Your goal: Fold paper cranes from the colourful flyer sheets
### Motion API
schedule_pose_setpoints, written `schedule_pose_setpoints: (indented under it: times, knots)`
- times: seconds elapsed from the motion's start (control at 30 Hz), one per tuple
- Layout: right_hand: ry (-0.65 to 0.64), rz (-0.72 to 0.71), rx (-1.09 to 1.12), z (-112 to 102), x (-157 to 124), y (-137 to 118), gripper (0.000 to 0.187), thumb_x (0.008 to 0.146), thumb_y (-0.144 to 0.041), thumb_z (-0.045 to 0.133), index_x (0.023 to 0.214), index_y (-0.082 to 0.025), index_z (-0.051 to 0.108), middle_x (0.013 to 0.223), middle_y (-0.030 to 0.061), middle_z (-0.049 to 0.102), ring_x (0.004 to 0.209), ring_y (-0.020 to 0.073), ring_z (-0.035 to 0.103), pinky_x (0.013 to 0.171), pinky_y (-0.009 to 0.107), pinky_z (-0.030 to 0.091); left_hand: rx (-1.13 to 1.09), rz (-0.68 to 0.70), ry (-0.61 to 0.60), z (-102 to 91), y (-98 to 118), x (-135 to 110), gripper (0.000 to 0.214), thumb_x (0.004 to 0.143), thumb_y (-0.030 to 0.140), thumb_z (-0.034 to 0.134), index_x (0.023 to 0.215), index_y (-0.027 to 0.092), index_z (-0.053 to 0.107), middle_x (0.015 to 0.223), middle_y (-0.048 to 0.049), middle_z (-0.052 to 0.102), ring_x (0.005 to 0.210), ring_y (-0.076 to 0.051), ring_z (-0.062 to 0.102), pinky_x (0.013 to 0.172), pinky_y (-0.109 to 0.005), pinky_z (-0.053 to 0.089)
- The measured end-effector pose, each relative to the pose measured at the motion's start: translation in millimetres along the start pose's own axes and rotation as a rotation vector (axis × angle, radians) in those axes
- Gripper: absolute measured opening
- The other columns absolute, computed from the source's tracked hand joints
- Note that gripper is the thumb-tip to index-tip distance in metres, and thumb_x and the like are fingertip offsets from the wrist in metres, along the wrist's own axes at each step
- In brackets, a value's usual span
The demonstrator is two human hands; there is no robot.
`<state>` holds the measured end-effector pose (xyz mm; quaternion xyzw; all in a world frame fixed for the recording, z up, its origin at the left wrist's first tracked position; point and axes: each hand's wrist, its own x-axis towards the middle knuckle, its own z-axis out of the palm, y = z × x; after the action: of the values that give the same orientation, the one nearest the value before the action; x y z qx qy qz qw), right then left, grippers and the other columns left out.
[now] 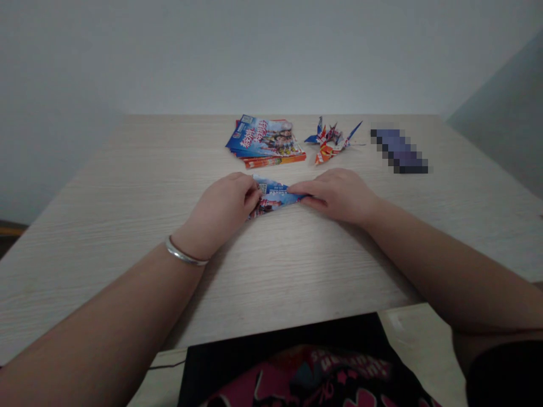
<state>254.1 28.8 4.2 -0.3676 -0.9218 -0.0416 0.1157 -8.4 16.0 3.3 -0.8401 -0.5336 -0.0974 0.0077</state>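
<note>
A folded piece of printed blue paper (pixel 274 196) lies on the wooden table (pixel 127 186) between my hands. My left hand (pixel 224 209), with a silver bangle at the wrist, has its fingers curled and pressed on the paper's left side. My right hand (pixel 337 195) lies on the paper's right end, fingers together and pressing it flat against the table. Part of the paper is hidden under both hands.
A stack of colourful printed sheets (pixel 265 141) lies behind the hands. To its right sit folded paper cranes (pixel 333 141), and further right a dark blurred object (pixel 399 150). The table's near edge runs just above my lap.
</note>
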Motion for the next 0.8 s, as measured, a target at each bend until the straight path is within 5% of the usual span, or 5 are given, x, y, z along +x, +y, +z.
schedule_pose_setpoints:
  times: [0.17, 0.3, 0.57, 0.8]
  knots:
    - [0.049, -0.211, 0.058, 7, 1, 2, 0.035, 0.103, -0.028, 0.056, 0.133, -0.029, 0.073, 0.120, 0.0045, 0.080, 0.096, 0.0193, 0.071, 0.077, 0.030, 0.046, 0.071, 0.053, -0.035, -1.4, 1, -1, 0.026, 0.103, 0.028, 0.050, 0.097, 0.014, 0.071, 0.102, -0.0113, 0.074, 0.095, -0.026, 0.069, 0.087, -0.035, 0.053]
    - [0.005, -0.268, 0.029, 13, 5, 2, 0.036, 0.105, -0.028, 0.052, 0.134, -0.023, 0.073, 0.119, 0.0092, 0.078, 0.098, 0.0218, 0.068, 0.083, 0.034, 0.049, 0.107, 0.053, -0.051, 0.6, -1, -2, 0.025, 0.102, 0.025, 0.050, 0.099, 0.012, 0.072, 0.106, -0.0124, 0.074, 0.100, -0.027, 0.069, 0.091, -0.036, 0.053]
    - [-0.052, -0.164, 0.024, 16, 6, -5, 0.034, 0.104, -0.028, 0.054, 0.128, -0.021, 0.076, 0.115, 0.0126, 0.075, 0.099, 0.0235, 0.066, 0.082, 0.035, 0.049, -0.034, -0.003, 0.019, -0.6, 2, -4, 0.026, 0.099, 0.027, 0.053, 0.112, 0.015, 0.071, 0.111, -0.0121, 0.075, 0.099, -0.027, 0.071, 0.089, -0.039, 0.056]
    - [-0.039, -0.154, 0.056, 17, 9, -1, 0.032, 0.102, -0.026, 0.057, 0.126, -0.020, 0.077, 0.105, 0.0129, 0.073, 0.098, 0.0248, 0.062, 0.084, 0.035, 0.048, -0.151, 0.279, -0.059, -8.0, 6, -5, 0.028, 0.100, 0.029, 0.053, 0.111, 0.015, 0.076, 0.116, -0.0113, 0.076, 0.122, -0.027, 0.065, 0.118, -0.047, 0.045]
